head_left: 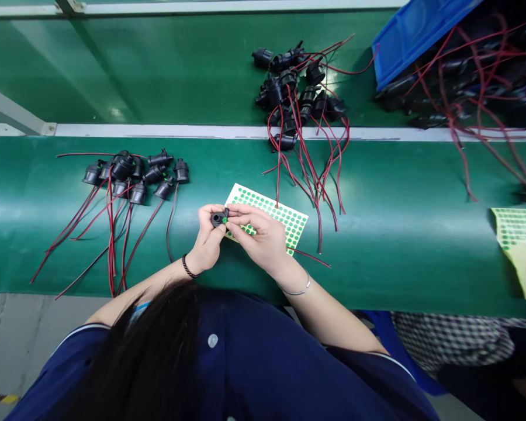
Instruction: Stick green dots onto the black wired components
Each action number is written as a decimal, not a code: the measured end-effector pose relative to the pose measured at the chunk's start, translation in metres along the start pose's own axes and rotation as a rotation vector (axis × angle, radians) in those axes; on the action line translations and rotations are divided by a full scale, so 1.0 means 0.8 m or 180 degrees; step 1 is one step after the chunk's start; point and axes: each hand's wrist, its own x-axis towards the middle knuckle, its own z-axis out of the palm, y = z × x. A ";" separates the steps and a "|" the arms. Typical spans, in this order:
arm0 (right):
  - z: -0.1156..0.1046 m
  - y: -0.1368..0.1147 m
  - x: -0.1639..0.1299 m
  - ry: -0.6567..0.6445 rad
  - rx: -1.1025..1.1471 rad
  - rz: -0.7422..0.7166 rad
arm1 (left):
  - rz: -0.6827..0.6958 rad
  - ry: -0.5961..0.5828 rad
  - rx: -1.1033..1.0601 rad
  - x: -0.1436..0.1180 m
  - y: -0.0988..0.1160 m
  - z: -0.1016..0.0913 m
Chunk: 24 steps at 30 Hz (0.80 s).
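Over the middle of the bench, my left hand [207,240] is closed around a small black pump [216,219], whose round opening faces up. A green dot sticker [225,220] shows at the side of the pump. My right hand [260,237] meets it there, thumb and forefinger pinched at the sticker. Whether the dot is fully stuck down cannot be made out. Partly under my hands lies a white sheet of green dot stickers [296,220]. A thin red-black wire [309,255] emerges beyond my right wrist.
Several black pumps [138,193] with trailing wires lie to the left, some with green dots. Another heap of pumps [284,93] sits ahead, its wires reaching the sheet. A blue bin [414,38] and more wired pumps stand far right, near another sticker sheet [519,234].
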 end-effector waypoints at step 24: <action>-0.006 0.001 0.006 0.0085 0.0053 0.0257 | -0.0335 -0.0452 -0.0606 0.006 0.015 0.003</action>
